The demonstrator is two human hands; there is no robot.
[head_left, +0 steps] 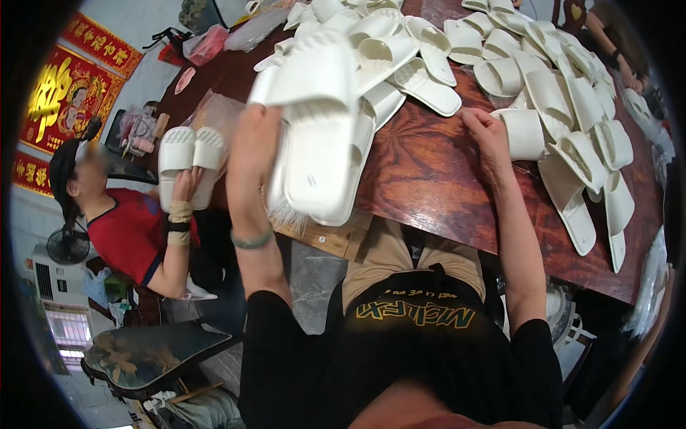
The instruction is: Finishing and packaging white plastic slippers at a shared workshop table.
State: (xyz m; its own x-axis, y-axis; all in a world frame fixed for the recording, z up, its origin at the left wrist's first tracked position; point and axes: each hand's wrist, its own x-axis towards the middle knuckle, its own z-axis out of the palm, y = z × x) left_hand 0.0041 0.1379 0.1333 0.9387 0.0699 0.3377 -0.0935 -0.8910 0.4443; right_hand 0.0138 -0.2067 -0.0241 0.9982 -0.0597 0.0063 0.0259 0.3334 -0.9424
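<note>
My left hand [253, 143] grips white slide slippers [314, 132] by their side edge, above the near left part of the table. The front slipper shows its broad strap and smooth footbed; at least one more lies against it behind, partly hidden. My right hand [489, 136] is over the table with its fingers curled together, right beside a white slipper [524, 134] at the edge of the right-hand pile. Whether the fingertips pinch something cannot be made out.
White slippers [429, 53] are heaped across the far side of the dark wooden table [429, 182] and down its right side. At left, a person in red [128, 229] holds a pair of white slippers [187, 154]. Another person's arm [607, 43] shows at far right.
</note>
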